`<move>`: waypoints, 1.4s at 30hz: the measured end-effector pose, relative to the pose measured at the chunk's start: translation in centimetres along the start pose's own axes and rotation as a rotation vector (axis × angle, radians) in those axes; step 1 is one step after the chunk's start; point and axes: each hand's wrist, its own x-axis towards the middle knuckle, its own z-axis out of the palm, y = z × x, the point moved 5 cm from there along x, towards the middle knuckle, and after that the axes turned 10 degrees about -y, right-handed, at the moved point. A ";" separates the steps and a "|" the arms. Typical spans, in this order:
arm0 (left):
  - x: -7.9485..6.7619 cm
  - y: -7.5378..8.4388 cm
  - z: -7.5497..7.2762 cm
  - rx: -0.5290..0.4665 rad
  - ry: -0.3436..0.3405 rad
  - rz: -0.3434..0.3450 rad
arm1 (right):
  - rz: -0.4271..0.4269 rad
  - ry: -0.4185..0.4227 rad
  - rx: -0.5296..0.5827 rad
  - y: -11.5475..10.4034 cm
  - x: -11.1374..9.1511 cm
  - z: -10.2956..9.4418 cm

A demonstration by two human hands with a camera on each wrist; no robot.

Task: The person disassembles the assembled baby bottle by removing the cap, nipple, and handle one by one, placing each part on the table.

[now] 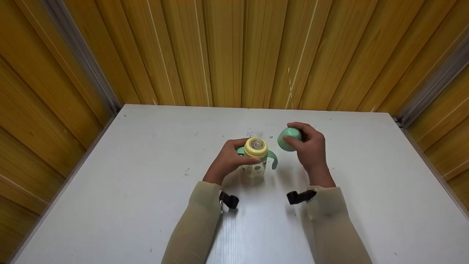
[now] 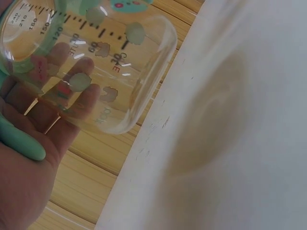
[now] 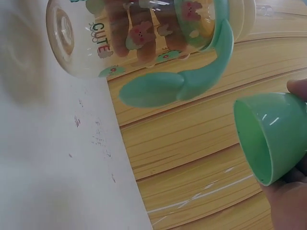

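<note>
A clear baby bottle (image 1: 254, 169) with a yellow collar, a see-through nipple and two green side handles stands upright in the grasp of my left hand (image 1: 233, 157). The left fingers (image 2: 72, 91) curl behind its printed, scale-marked body, and one green handle (image 2: 21, 141) lies against the palm. A shadow (image 2: 211, 110) falls on the table below the bottle. To the right, my right hand (image 1: 309, 145) holds a green dome-shaped cap (image 1: 286, 141) between thumb and fingers, apart from the bottle. The right wrist view shows the cap's hollow open side (image 3: 253, 139) turned toward the bottle.
A white table (image 1: 146, 157) with small scuff marks lies under both hands. Wood-patterned panels (image 1: 227, 51) rise behind its far edge and along both sides. Black wrist-camera mounts (image 1: 230, 201) sit at the sleeve cuffs.
</note>
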 end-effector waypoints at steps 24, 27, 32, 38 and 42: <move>0.3 0.1 0.1 -0.008 -0.043 -0.028 | 0.133 0.037 0.000 2.7 0.6 -0.9; 0.2 0.1 0.1 -0.013 -0.042 -0.031 | 0.137 0.042 0.004 3.0 0.7 -1.0; 0.0 0.1 0.1 -0.016 -0.024 -0.025 | 0.133 0.045 0.017 3.3 0.7 -1.1; 0.0 0.2 0.1 -0.010 -0.022 0.012 | 0.142 0.050 0.041 3.7 0.7 -1.1; 0.1 0.1 0.1 -0.012 -0.023 0.028 | 0.167 0.050 0.026 4.1 0.7 -1.2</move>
